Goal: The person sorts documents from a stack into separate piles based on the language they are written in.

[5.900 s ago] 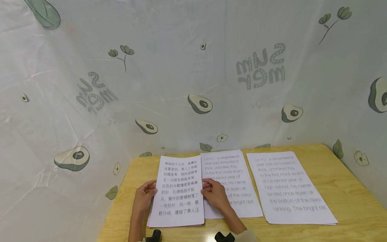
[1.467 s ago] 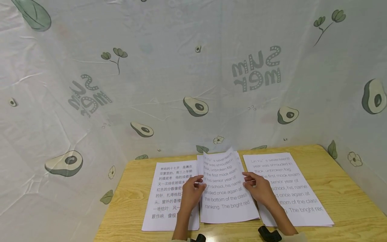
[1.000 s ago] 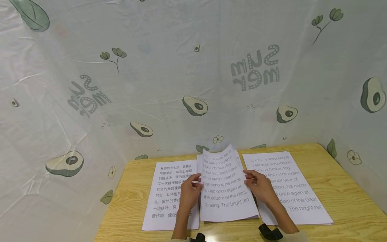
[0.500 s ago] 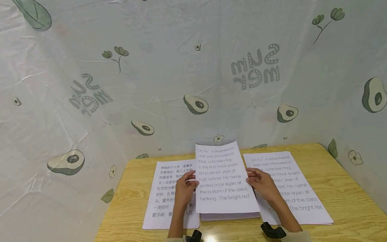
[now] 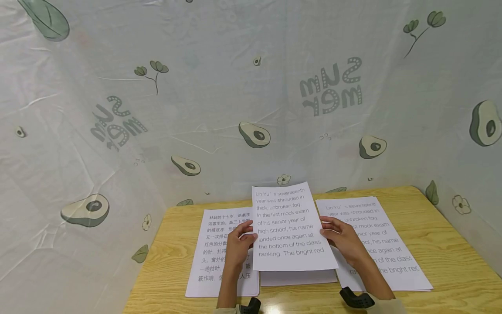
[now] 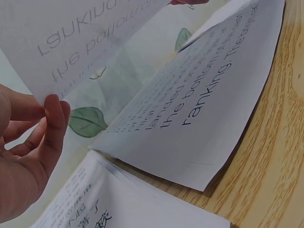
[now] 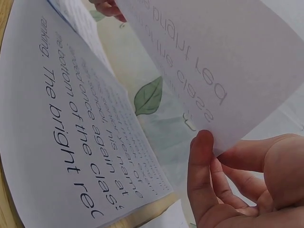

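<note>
A printed sheet of paper [image 5: 288, 226] with large English text is held up off the middle stack. My left hand [image 5: 239, 244] pinches its left edge between thumb and fingers, and my right hand [image 5: 345, 240] pinches the right edge the same way. Both wrist views show the raised sheet from behind, its print showing through. Underneath lies the middle paper stack [image 6: 204, 137], its top page bearing the same English text; in the head view only its front strip shows. My left forearm crosses the left stack [image 5: 204, 270], which has Chinese print. My right forearm partly covers the right stack [image 5: 396, 261].
The stacks lie side by side on a wooden table [image 5: 451, 244]. Behind and to the left hangs a pale curtain [image 5: 219, 87] printed with avocados, leaves and mirrored lettering. Wood shows left of the left stack and right of the right one.
Both hands moved from the left stack to the middle one. The English sheet, first curved on the stack, has been raised off it and flattened out, baring the page beneath.
</note>
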`<state>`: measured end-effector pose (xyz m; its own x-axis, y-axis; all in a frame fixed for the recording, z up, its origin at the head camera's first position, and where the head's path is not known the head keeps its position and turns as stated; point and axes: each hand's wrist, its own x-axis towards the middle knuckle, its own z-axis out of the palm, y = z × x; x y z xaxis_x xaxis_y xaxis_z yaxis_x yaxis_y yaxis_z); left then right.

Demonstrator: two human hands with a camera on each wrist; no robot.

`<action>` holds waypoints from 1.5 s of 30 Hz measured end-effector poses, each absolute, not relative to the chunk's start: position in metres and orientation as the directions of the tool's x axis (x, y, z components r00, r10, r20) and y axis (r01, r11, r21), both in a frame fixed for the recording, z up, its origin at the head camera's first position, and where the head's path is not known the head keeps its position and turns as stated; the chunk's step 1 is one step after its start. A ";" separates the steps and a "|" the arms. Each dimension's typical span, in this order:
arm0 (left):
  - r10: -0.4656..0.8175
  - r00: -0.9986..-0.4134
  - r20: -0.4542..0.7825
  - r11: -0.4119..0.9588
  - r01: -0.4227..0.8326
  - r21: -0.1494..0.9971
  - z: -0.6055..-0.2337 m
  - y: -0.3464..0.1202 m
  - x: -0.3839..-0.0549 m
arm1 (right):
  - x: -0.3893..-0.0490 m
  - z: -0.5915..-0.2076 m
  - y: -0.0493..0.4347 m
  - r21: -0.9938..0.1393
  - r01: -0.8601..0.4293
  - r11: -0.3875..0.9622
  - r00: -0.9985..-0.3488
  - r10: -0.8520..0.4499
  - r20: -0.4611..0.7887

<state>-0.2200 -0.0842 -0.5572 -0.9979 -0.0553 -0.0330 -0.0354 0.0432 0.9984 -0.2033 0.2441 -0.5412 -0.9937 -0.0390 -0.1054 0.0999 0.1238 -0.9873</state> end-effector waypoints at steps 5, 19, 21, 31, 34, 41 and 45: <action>-0.061 -0.997 -0.036 0.026 -0.038 0.999 -0.557 -0.084 -0.220 | -0.203 -0.541 0.245 -0.989 0.098 0.108 -0.993 -0.050 -0.104; -0.071 -0.995 -0.067 -0.006 -0.067 0.998 -0.558 -0.071 -0.217 | -0.202 -0.540 0.256 -0.983 0.117 0.144 -0.991 -0.052 -0.126; -0.062 -0.996 -0.065 -0.014 -0.064 0.998 -0.559 -0.063 -0.216 | -0.201 -0.541 0.263 -0.980 0.120 0.159 -0.990 -0.052 -0.130; -0.045 -0.998 -0.050 0.025 -0.051 0.998 -0.570 -0.008 -0.209 | -0.193 -0.551 0.315 -0.960 0.151 0.235 -0.987 -0.020 -0.160; -0.048 -0.998 -0.050 0.031 -0.051 0.998 -0.572 0.008 -0.208 | -0.192 -0.553 0.331 -0.952 0.153 0.266 -0.987 -0.007 -0.161; -0.070 -0.997 -0.036 0.059 -0.040 0.997 -0.573 0.048 -0.206 | -0.189 -0.554 0.367 -0.938 0.168 0.303 -0.985 0.008 -0.173; -0.072 -0.997 -0.028 0.057 -0.032 0.998 -0.572 0.067 -0.205 | -0.186 -0.554 0.386 -0.935 0.197 0.294 -0.979 0.018 -0.201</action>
